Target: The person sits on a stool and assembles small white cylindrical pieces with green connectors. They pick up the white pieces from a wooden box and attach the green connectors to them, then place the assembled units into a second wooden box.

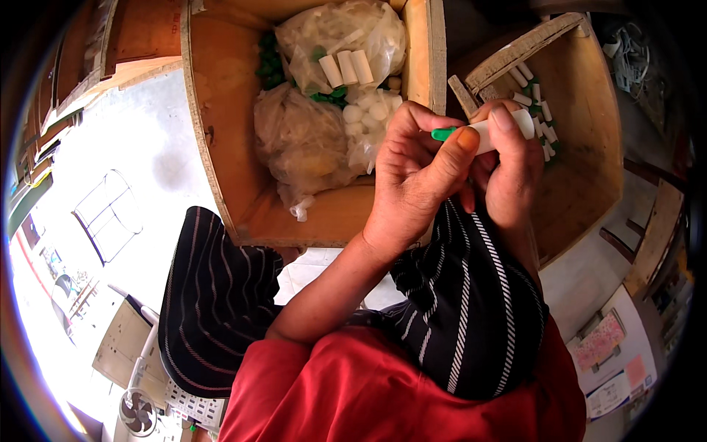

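Observation:
Over the gap between two wooden boxes, my hands meet around a short white plastic tube [521,124]. My right hand [512,169] is closed on the tube, thumb and fingers wrapped about it. My left hand [420,169] pinches at the tube's other end, where a small green plastic piece [442,134] sticks out past the thumb. The fingers hide how the green piece and the tube join. Three similar white tubes [346,68] lie side by side on a clear plastic bag [375,29] in the left box.
The left wooden box [210,132] also holds a second plastic bag [302,140], round white pieces [357,118] and green pieces [270,62]. In the right wooden box [589,155] lie several white tubes with green parts [546,110]. A small fan [138,411] stands at lower left.

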Demonstrator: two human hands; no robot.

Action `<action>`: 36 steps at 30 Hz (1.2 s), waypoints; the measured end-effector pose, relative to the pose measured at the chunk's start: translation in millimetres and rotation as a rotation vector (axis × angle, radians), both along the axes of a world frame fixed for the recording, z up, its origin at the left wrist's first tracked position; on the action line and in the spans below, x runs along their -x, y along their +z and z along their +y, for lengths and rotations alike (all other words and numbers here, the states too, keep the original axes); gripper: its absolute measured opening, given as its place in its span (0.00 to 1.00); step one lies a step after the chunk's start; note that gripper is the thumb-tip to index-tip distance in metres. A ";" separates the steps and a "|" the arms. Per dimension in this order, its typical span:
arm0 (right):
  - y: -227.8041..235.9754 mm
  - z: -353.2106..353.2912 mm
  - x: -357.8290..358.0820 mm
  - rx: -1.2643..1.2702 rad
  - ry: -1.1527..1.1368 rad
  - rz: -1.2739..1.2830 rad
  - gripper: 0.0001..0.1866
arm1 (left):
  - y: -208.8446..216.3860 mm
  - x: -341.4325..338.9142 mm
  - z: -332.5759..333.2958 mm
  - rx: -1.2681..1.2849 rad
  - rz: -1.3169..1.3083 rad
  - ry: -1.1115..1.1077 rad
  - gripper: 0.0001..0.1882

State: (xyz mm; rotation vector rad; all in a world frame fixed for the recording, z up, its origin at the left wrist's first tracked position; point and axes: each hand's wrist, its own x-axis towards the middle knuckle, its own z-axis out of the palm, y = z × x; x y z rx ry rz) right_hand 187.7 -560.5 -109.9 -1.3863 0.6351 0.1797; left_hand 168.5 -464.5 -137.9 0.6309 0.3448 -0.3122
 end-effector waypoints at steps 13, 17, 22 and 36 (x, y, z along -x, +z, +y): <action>-1.5 -9.6 0.8 -0.106 -0.036 -0.080 0.13 | 2.1 2.7 -20.6 0.081 0.067 0.103 0.07; -1.4 -9.1 0.5 -0.134 -0.051 -0.085 0.12 | 2.1 2.3 -22.6 0.045 0.072 0.099 0.06; -4.2 -9.5 1.8 -0.059 -0.007 -0.022 0.12 | 3.4 2.0 -19.0 0.027 0.099 0.098 0.05; -20.0 -24.0 -5.6 -0.226 -0.133 -0.264 0.13 | -66.5 -32.9 118.0 -1.051 -0.156 0.233 0.14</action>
